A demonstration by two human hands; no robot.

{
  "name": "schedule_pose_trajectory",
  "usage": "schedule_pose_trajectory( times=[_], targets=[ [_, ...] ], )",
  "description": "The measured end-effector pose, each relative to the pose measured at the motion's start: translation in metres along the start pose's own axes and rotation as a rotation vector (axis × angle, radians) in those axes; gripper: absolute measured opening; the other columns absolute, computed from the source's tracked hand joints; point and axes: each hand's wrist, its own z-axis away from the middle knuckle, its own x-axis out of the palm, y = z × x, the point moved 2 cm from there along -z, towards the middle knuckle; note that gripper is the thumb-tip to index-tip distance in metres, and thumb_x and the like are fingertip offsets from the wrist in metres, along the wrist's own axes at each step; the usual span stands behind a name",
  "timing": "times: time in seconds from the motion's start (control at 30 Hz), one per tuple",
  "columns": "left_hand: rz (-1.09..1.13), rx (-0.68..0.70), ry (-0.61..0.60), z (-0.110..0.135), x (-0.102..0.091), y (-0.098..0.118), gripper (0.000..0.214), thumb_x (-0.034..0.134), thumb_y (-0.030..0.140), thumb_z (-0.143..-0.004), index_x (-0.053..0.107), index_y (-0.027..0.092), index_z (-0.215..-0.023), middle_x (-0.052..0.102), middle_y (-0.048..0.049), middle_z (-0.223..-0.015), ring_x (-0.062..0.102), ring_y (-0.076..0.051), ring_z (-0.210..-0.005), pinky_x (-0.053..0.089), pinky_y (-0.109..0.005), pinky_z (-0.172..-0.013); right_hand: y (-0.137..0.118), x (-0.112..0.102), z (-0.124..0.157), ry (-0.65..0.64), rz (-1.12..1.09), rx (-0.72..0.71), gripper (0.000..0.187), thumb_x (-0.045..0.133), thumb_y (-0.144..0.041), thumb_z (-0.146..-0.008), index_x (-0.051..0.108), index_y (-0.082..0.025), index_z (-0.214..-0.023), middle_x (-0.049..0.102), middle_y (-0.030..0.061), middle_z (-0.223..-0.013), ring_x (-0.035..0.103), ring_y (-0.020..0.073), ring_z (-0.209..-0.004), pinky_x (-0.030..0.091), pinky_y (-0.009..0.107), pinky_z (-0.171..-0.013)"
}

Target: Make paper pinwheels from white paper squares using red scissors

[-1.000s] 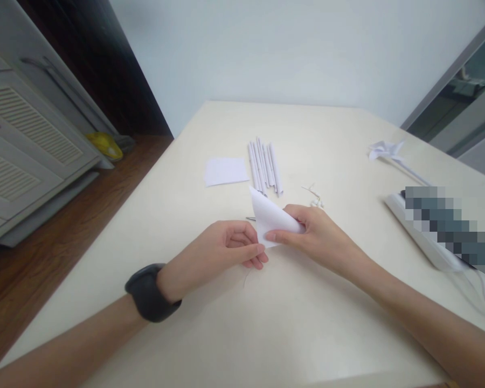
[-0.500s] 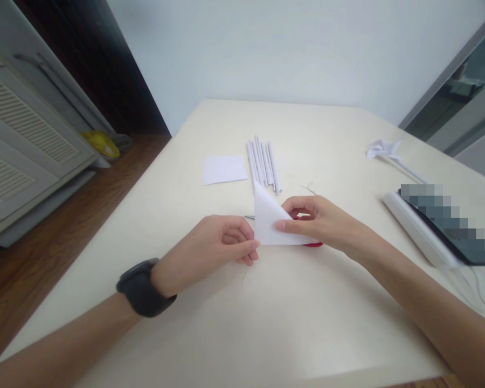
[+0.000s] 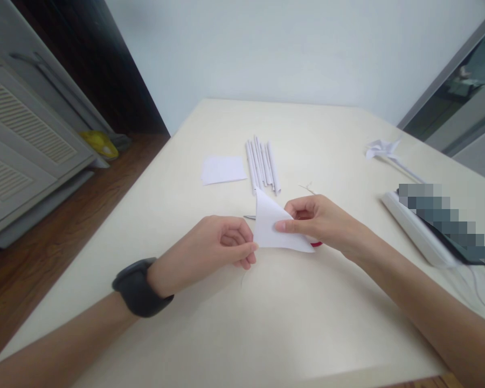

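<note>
A white sheet of paper (image 3: 269,223), folded into a triangle, is held up above the table between both hands. My left hand (image 3: 230,242) pinches its lower left corner between thumb and fingers. My right hand (image 3: 313,218) grips the sloping folded side, thumb in front and fingers behind. Beneath the paper lie what look like scissors, mostly hidden: a metal tip (image 3: 249,217) shows on the left and a bit of red handle (image 3: 316,244) on the right. A thin wire or thread (image 3: 307,188) pokes out past my right hand.
Several rolled paper sticks (image 3: 262,164) lie side by side beyond the paper, with flat white sheets (image 3: 223,170) to their left. A paper pinwheel (image 3: 382,150) rests at the right, behind a white device (image 3: 416,229) with a cable. The wall (image 3: 275,54) borders the table's far edge.
The folded paper has tilted slightly, and its lower right corner has dipped and bent away from straight. Less of the red handle shows. Both hands keep their hold, almost in place.
</note>
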Motion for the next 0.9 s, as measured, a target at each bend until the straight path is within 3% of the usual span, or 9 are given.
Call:
schedule_pose_trajectory(
  times=[0.3, 0.7, 0.9],
  targets=[
    [0.001, -0.035, -0.018, 0.003, 0.001, 0.013, 0.013, 0.052, 0.023, -0.08, 0.05, 0.018, -0.069, 0.067, -0.0021, -0.07, 0.062, -0.016, -0.067, 0.048, -0.03, -0.066, -0.004, -0.005, 0.002, 0.042, -0.091, -0.022, 0.024, 0.061, -0.039, -0.075, 0.06, -0.015, -0.072, 0.041, -0.0043, -0.054, 0.033, 0.0047, -0.045, 0.022, 0.018, -0.039],
    [0.041, -0.06, -0.021, 0.002, -0.001, 0.011, 0.014, 0.054, 0.025, -0.08, 0.051, 0.018, -0.068, 0.067, -0.0016, -0.07, 0.061, -0.015, -0.066, 0.048, -0.029, -0.065, -0.001, -0.004, 0.001, 0.078, -0.128, -0.057, 0.027, 0.064, -0.04, -0.073, 0.055, -0.016, -0.066, 0.033, -0.0065, -0.05, 0.027, 0.0043, -0.041, 0.017, 0.019, -0.036],
    [0.059, -0.049, -0.033, 0.003, 0.0, 0.012, 0.015, 0.055, 0.023, -0.079, 0.05, 0.018, -0.066, 0.067, -0.0008, -0.068, 0.061, -0.014, -0.064, 0.049, -0.028, -0.064, -0.004, -0.005, 0.002, 0.076, -0.108, -0.067, 0.024, 0.064, -0.037, -0.073, 0.059, -0.014, -0.068, 0.039, -0.0052, -0.05, 0.032, 0.0044, -0.042, 0.021, 0.018, -0.037]
  ],
)
